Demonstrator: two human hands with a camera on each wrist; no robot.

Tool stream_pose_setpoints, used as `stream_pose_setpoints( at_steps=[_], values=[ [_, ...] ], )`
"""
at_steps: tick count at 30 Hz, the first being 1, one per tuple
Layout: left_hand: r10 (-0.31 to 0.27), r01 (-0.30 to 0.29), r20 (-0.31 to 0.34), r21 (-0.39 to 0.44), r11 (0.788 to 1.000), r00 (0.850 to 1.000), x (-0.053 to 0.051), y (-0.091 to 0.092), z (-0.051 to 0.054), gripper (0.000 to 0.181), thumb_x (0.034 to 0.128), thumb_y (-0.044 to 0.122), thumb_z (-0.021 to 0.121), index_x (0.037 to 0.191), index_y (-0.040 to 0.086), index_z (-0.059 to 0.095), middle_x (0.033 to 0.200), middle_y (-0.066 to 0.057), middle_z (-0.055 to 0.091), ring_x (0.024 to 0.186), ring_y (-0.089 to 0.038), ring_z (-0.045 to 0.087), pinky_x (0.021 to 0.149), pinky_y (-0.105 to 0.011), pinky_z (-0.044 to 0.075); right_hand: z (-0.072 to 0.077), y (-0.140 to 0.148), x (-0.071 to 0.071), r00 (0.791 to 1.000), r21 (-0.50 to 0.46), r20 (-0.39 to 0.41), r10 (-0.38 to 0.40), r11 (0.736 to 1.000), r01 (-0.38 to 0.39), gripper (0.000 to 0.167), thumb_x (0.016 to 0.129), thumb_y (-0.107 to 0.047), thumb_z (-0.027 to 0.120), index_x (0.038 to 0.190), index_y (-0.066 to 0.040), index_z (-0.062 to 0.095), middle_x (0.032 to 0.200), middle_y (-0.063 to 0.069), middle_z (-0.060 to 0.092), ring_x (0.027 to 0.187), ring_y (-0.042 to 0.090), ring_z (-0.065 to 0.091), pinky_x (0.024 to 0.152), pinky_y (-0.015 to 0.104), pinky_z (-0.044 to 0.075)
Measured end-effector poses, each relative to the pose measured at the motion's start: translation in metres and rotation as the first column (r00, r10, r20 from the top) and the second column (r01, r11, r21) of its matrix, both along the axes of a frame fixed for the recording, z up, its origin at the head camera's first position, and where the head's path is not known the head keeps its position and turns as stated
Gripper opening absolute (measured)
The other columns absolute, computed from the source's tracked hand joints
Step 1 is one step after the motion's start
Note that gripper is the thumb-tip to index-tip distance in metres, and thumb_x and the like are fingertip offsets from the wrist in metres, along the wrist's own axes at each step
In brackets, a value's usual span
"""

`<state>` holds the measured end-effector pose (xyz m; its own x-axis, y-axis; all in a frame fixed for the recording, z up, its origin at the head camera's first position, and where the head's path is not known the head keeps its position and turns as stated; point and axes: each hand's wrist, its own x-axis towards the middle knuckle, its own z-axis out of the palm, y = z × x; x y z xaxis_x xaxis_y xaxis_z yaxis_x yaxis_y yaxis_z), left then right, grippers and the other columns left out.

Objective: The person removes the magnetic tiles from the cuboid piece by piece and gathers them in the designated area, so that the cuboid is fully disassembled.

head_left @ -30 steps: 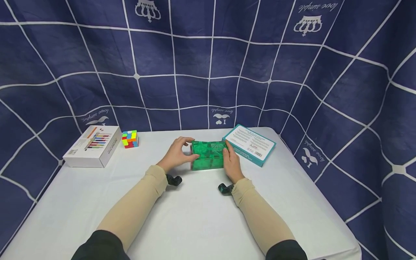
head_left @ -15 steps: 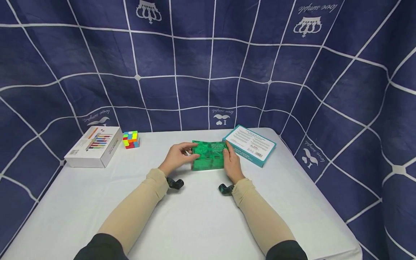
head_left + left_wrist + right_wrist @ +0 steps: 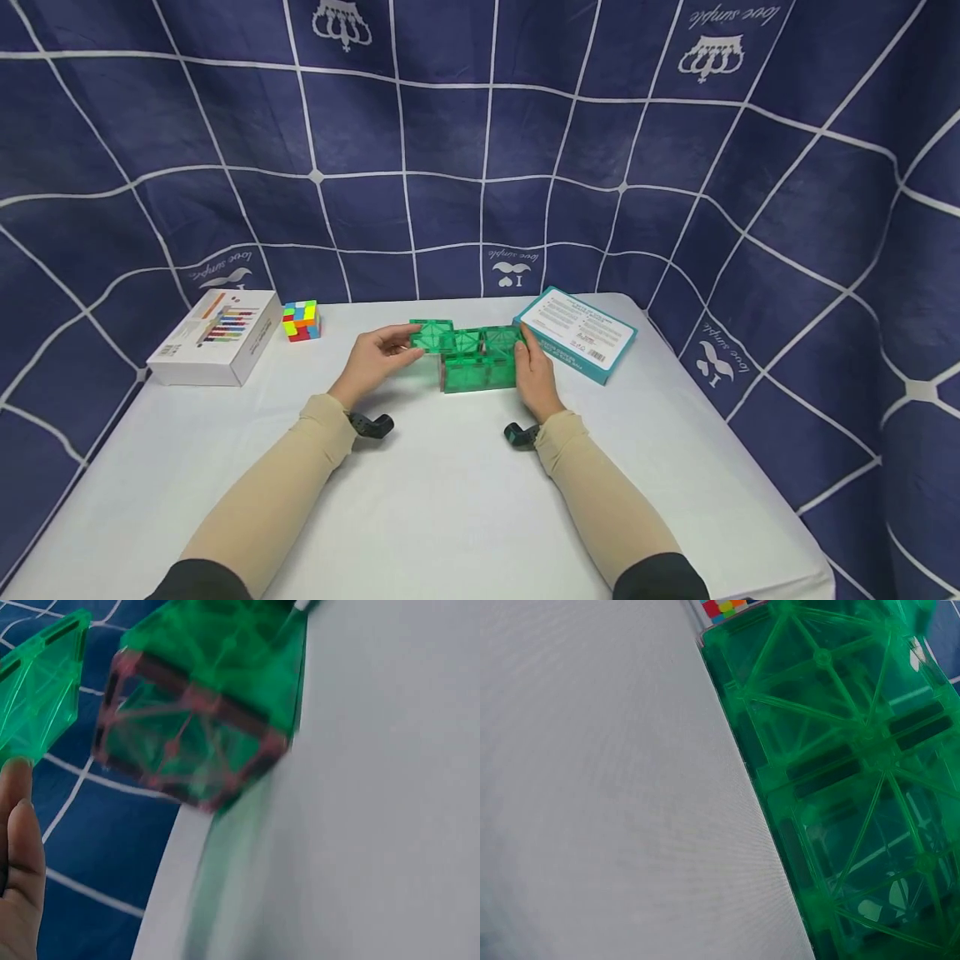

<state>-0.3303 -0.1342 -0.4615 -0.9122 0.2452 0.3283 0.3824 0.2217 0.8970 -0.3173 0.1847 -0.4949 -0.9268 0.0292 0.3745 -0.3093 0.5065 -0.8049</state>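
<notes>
In the head view, a box-shaped build of green see-through magnetic tiles (image 3: pixel 480 375) stands on the white table. Its left end is a reddish tile (image 3: pixel 176 746), seen in the left wrist view. My left hand (image 3: pixel 372 362) pinches a single green magnetic tile (image 3: pixel 431 337) at the build's upper left; the left wrist view shows a gap between this tile (image 3: pixel 41 686) and the build. My right hand (image 3: pixel 536 377) grips the build's right end, thumb in front. Close up in the right wrist view are the build's green walls (image 3: pixel 840 780), while that hand stays out of sight.
Right behind my right hand lies a teal and white box (image 3: pixel 577 332). A colourful puzzle cube (image 3: pixel 301 321) and a white box with a printed picture (image 3: pixel 215 337) sit at the back left. Blue checked cloth (image 3: pixel 442 208) hangs behind the table (image 3: pixel 465 500).
My left hand has drawn back to the left, taking a green magnetic tile off the build's upper left. My right hand and the build have stayed in place.
</notes>
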Motion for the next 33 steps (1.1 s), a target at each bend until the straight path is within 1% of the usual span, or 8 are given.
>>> stream_pose_setpoints(
  at_steps=[8,11,15,19,24,27,30,33],
  values=[
    [0.1,-0.1,-0.009,-0.172,0.98,0.995,0.024,-0.084,-0.007,0.051,0.0902,0.032,0.082,0.135,0.012,0.069,0.119,-0.014,0.073,0.093,-0.009,0.067,0.082,-0.014,0.055,-0.002,0.002,-0.002,1.0,0.011,-0.004,-0.011,1.0,0.011,0.055,0.113,-0.04,0.034,0.161,-0.013,0.035,0.162,0.014,0.041,0.149,0.036,0.039,0.121,0.054,0.032],
    [0.151,-0.149,-0.01,-0.262,0.954,0.988,0.033,-0.118,-0.012,0.052,0.0917,0.035,0.08,0.136,0.01,0.068,0.124,-0.015,0.071,0.094,-0.005,0.065,0.081,-0.011,0.053,-0.002,0.002,-0.003,1.0,0.004,-0.017,-0.012,1.0,0.012,0.056,0.113,-0.04,0.034,0.161,-0.012,0.036,0.162,0.014,0.042,0.149,0.036,0.039,0.121,0.054,0.032],
    [0.219,-0.19,0.029,-0.391,0.9,0.975,0.045,-0.155,-0.014,0.058,0.0924,0.046,0.077,0.139,0.013,0.065,0.13,-0.014,0.069,0.1,-0.004,0.061,0.081,-0.007,0.048,-0.002,0.002,-0.003,1.0,0.0,-0.017,-0.003,1.0,0.003,0.056,0.113,-0.042,0.033,0.161,-0.012,0.035,0.163,0.011,0.04,0.149,0.035,0.038,0.122,0.053,0.032],
    [0.234,-0.193,0.037,-0.454,0.87,0.971,0.053,-0.178,-0.012,0.061,0.092,0.05,0.075,0.14,0.015,0.065,0.128,-0.014,0.07,0.101,-0.007,0.062,0.081,-0.01,0.05,-0.001,0.002,-0.002,1.0,-0.01,-0.008,0.001,1.0,-0.001,0.056,0.113,-0.041,0.032,0.161,-0.013,0.034,0.164,0.009,0.039,0.151,0.033,0.036,0.123,0.051,0.03],
    [0.23,-0.186,0.017,-0.533,0.826,0.973,0.06,-0.2,-0.011,0.059,0.0924,0.049,0.075,0.139,0.014,0.066,0.112,-0.009,0.071,0.093,-0.009,0.061,0.077,-0.016,0.051,0.001,0.002,-0.002,1.0,-0.008,-0.002,-0.001,1.0,0.001,0.057,0.113,-0.042,0.031,0.162,-0.013,0.034,0.165,0.008,0.038,0.152,0.032,0.035,0.124,0.05,0.029],
    [0.227,-0.162,0.042,-0.575,0.802,0.973,0.064,-0.212,-0.014,0.062,0.0926,0.048,0.075,0.141,0.011,0.064,0.106,-0.009,0.069,0.089,-0.014,0.057,0.074,-0.019,0.051,0.001,0.003,-0.002,1.0,-0.006,-0.001,-0.003,1.0,0.003,0.056,0.113,-0.042,0.031,0.162,-0.014,0.034,0.165,0.008,0.038,0.151,0.032,0.036,0.123,0.05,0.03],
    [0.222,-0.14,0.062,-0.606,0.783,0.973,0.066,-0.222,-0.018,0.065,0.0929,0.047,0.075,0.143,0.007,0.062,0.111,-0.015,0.072,0.089,-0.013,0.056,0.073,-0.019,0.051,0.001,0.003,-0.001,1.0,-0.004,0.001,-0.003,1.0,0.003,0.055,0.113,-0.041,0.032,0.161,-0.014,0.034,0.164,0.008,0.039,0.151,0.032,0.036,0.123,0.051,0.03],
    [0.205,-0.135,0.037,-0.637,0.759,0.978,0.066,-0.228,-0.021,0.064,0.094,0.046,0.075,0.142,0.007,0.061,0.122,-0.02,0.072,0.093,-0.014,0.059,0.076,-0.022,0.053,0.001,0.004,0.0,1.0,-0.004,0.006,-0.006,1.0,0.006,0.055,0.113,-0.04,0.033,0.162,-0.014,0.034,0.165,0.007,0.038,0.151,0.032,0.036,0.124,0.051,0.029]
  ],
)
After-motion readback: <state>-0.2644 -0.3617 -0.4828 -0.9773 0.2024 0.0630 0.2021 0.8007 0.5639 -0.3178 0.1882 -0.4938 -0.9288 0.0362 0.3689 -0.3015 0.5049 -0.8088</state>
